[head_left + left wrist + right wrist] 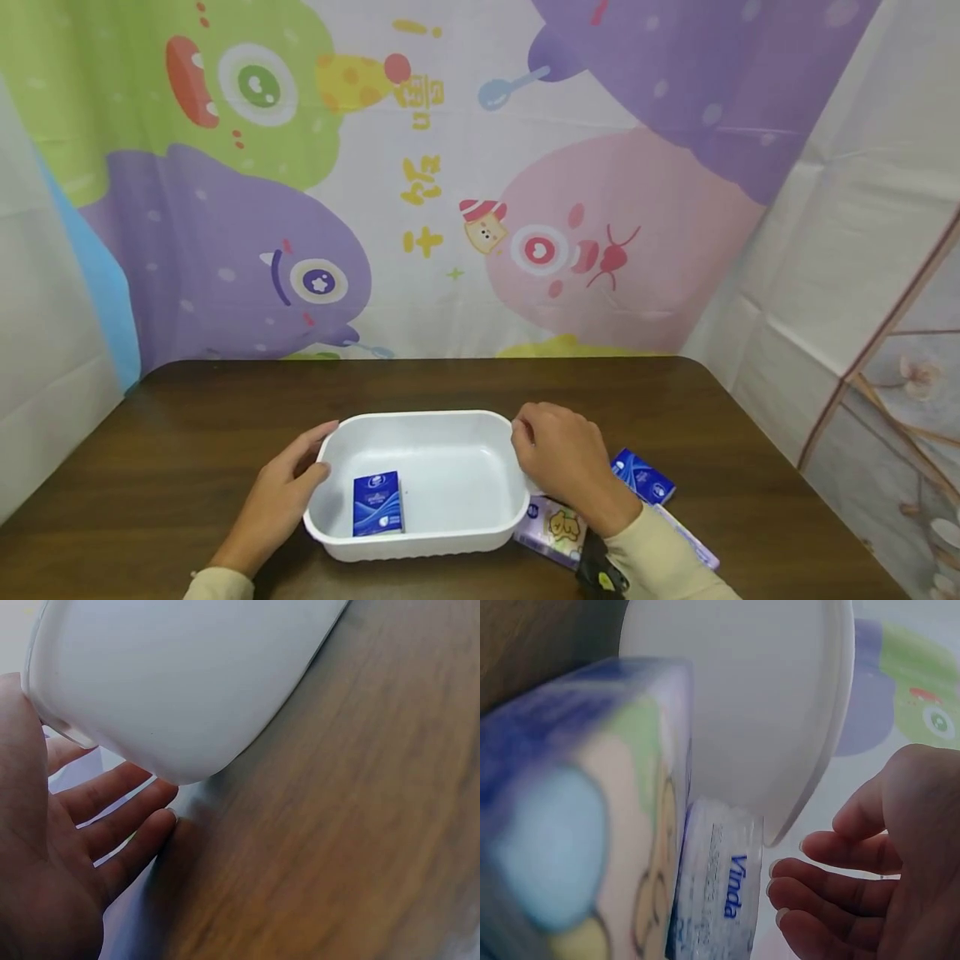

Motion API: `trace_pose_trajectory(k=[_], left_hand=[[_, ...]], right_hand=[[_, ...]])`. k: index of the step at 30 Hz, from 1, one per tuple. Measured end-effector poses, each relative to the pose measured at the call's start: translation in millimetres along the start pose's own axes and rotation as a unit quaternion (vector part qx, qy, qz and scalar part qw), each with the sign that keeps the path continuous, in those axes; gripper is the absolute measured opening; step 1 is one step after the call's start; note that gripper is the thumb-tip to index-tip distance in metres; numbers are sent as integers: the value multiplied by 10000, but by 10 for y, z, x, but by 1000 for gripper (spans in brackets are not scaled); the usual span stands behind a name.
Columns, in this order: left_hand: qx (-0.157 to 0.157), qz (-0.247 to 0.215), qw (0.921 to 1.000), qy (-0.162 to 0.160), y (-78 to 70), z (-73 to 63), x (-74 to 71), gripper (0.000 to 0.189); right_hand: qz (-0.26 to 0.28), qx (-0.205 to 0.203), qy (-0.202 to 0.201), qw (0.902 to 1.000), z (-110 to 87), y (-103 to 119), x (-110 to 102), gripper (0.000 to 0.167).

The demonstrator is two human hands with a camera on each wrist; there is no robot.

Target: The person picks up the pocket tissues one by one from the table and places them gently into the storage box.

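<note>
A white plastic basin sits on the table with a blue tissue pack inside, towards its left end. At the basin's left end, my left hand has its thumb by the rim; its straight, spread fingers reach along the outer wall. My right hand is beside the right end, fingers loosely bent and nothing between them in the right wrist view. Under and beside the right forearm lie a purple tissue pack with a bear print, another blue tissue pack and a pale purple-edged pack, partly covered.
The dark wooden table meets a cartoon-print curtain at the back. Pale cloth hangs along both sides. A black wrist strap is on the right wrist. A Vinda-marked pack stands close against the basin in the right wrist view.
</note>
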State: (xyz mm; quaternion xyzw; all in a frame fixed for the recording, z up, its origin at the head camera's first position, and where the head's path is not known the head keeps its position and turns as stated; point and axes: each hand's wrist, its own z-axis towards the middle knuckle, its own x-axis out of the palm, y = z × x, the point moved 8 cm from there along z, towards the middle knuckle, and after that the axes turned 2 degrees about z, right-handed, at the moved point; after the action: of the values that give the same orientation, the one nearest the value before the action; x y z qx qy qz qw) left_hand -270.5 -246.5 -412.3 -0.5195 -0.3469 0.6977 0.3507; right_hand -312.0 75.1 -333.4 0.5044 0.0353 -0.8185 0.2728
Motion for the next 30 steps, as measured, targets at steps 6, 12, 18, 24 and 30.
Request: trace_pose_trajectory(k=[6, 12, 18, 24, 30], left_hand=[[24, 66, 10000, -17, -13, 14, -1, 47], [23, 130, 9999, -6, -10, 7, 1, 47], [19, 160, 9999, 6, -13, -4, -8, 47], [-21, 209, 9998, -1, 3, 7, -3, 47], [35, 248, 9997, -7, -12, 8, 3, 46]], right_hand=[[57, 185, 216, 9996, 25, -91, -3, 20], [13, 311, 416, 9986, 23, -149, 29, 27], [-37, 368, 494, 9981, 32, -208, 49, 28], [-25, 509, 705, 9962, 37, -282, 80, 30], [33, 635, 860, 9943, 38, -338, 105, 30]])
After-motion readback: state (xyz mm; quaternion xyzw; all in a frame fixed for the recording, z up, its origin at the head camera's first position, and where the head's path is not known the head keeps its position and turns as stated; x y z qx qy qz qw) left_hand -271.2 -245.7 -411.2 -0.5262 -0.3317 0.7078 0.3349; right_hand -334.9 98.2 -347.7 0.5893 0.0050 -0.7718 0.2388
